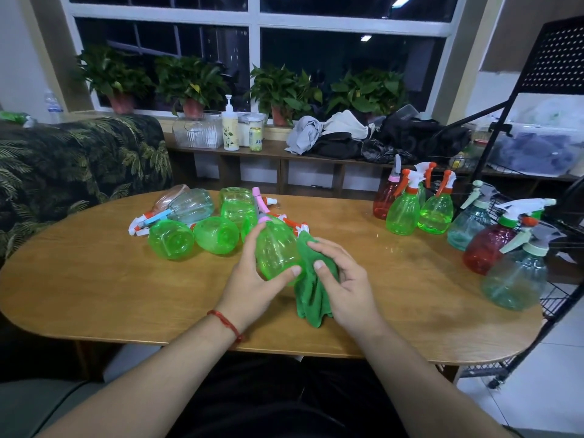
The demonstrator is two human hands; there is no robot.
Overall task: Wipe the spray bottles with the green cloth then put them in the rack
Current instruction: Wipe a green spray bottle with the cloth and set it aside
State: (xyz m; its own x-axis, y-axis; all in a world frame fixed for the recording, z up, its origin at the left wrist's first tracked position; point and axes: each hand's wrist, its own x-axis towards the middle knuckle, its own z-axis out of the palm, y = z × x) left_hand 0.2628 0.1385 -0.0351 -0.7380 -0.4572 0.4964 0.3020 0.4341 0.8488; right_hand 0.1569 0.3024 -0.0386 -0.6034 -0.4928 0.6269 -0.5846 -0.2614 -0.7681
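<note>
My left hand (pixel 249 279) grips a green spray bottle (pixel 275 251) with a pink head, held over the middle of the wooden table (pixel 110 279). My right hand (pixel 341 279) holds the green cloth (pixel 311 295) against the bottle's right side; the cloth hangs down to the tabletop. Several more bottles (pixel 196 222), green, clear and pinkish, lie on their sides in a heap at the far left. At the far right several bottles (pixel 410 207) stand upright. The black wire rack (pixel 537 90) rises at the table's right end.
A leaf-patterned sofa (pixel 79 162) is on the left. A low shelf (pixel 252 150) behind the table carries a clear bin, a pump bottle, a can and heaped clothes. Potted plants line the window sill.
</note>
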